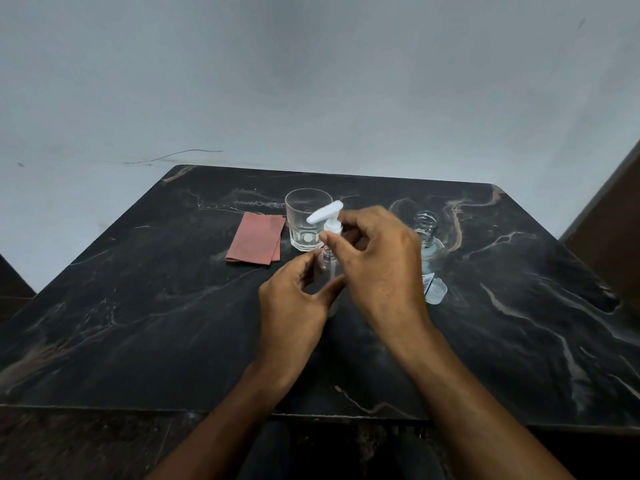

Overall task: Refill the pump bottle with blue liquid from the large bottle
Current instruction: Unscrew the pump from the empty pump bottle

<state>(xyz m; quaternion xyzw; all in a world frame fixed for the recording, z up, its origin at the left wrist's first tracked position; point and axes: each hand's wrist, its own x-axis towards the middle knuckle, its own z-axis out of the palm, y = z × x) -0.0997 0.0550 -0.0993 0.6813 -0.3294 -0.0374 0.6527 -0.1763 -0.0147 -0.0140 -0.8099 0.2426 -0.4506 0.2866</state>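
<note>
A small clear pump bottle [328,263] stands upright on the black marble table [138,323] in the middle of the view. My left hand [294,299] wraps around its body. My right hand [377,258] pinches the collar of its white pump head [325,214], whose nozzle points up and left. The large clear bottle [427,237] stands uncapped just right of my right hand, partly hidden by it, with pale liquid low inside. Its clear cap [436,291] lies on the table beside it.
An empty drinking glass [304,220] stands behind the pump bottle. A folded reddish cloth [255,243] lies to the left of the glass. A grey wall rises behind the table, and a brown panel [613,230] stands at the right.
</note>
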